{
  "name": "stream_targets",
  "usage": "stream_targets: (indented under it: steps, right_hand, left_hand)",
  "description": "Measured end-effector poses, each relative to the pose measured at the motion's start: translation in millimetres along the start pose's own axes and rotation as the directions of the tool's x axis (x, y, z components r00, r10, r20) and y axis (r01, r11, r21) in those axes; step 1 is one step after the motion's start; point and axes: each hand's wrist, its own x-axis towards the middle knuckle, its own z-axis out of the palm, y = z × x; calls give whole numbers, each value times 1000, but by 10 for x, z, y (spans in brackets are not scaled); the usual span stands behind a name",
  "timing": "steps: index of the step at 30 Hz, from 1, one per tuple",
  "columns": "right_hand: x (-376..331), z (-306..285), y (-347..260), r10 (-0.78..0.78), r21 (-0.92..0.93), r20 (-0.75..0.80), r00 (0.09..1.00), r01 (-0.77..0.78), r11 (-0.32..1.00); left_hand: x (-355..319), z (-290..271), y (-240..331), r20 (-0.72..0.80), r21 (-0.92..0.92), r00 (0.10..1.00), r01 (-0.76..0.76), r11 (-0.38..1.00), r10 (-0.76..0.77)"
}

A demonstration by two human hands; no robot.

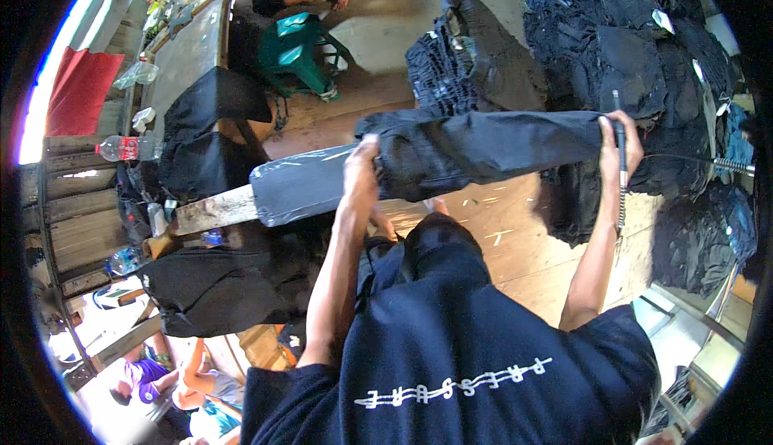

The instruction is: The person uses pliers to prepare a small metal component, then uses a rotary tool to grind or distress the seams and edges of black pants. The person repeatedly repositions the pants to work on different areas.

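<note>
The black garment (491, 151) lies just above the middle of the view, drawn out lengthwise toward half past two, its nine o'clock end around a padded board (302, 187) that shows bare beyond it and leads on to a pale wooden bar (219, 209). The left hand (361, 173) sits where garment and board meet, its fingers curled over that edge and apparently pinching cloth against the padding; how they close underneath is hidden. Out toward half past two, the right hand (624, 149) has its fingers wrapped around a thin rod (622, 173) while they also meet the garment's far end, so I cannot tell how firmly the cloth itself is pinched. The garment looks limp and fairly thick, probably light to moderate in weight, not fragile and not very slippery, though prone to wrinkle and sag wherever nothing stiff supports it. The board should feel rigid under its cover. The best hold is likely at the two ends, cloth gathered well inside the fingers, with the rod kept clear of the folds. A heap of dark garments (628, 67) lies toward two o'clock, and a green stool (294, 47) stands at eleven.
</note>
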Motion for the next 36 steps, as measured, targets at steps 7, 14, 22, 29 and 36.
stream_targets:
  steps: [7,14,22,29,36]
  right_hand:
    - [229,-245,86,-245,10,371,896,260,966]
    - [-1241,362,-144,-325,300,615,719,167,939]
    - [-2481,362,-684,-475,477,823,310,75,876]
    - [-2209,427,-1244,-564,579,733,381,86,811]
    - [-2137,274,-1546,-576,626,714,398,3,780]
  left_hand:
    - [-212,1569,-1900,413,485,897,-69,872,-159]
    - [-711,-738,-2005,-293,52,945,-133,990,143]
    - [-2781,-917,-2580,-400,805,716,-25,593,573]
    - [-4792,-1086,-2560,-210,829,409,-407,384,888]
    - [-6296,-2347,-2299,-448,845,251,-195,498,858]
